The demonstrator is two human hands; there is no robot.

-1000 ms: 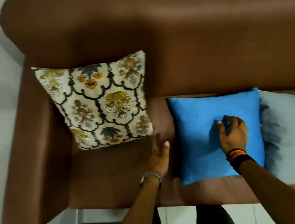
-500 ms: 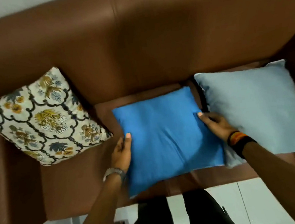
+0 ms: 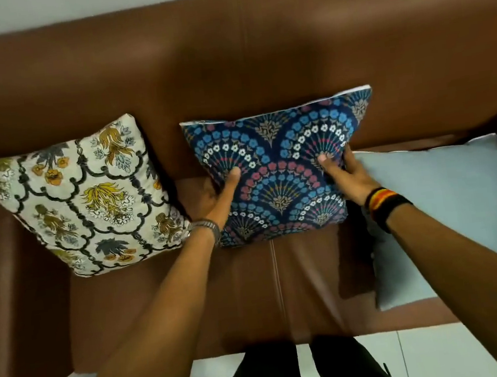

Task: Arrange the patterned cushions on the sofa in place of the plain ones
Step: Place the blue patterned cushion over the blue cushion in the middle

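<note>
Three cushions lay on the brown sofa (image 3: pixel 256 48) — two patterned, one plain. The cream floral cushion (image 3: pixel 81 201) stood at the left of the frame, tilted, leaning back against the sofa's backrest with its lower corner on the seat. The dark blue fan-patterned cushion (image 3: pixel 278 166) stood at the centre of the frame, upright against the backrest, its lower edge on the seat just above the seam between the two seat pads. The plain pale blue cushion (image 3: pixel 448 212) lay flat on the seat at the right of the frame, its left edge hidden behind the right wrist.

Two hands held the fan-patterned cushion, one on each side. The left hand (image 3: pixel 220 197) gripped its left edge, thumb pressed on the front face, fingers hidden behind. The right hand (image 3: pixel 345 177) clasped the right edge in the same way. A metal watch (image 3: pixel 205 227) sat on the left wrist — striped bands (image 3: pixel 382 201) on the right. At the bottom centre, two dark trouser legs (image 3: pixel 293 372) stood on a pale tiled floor (image 3: pixel 446 355).
</note>
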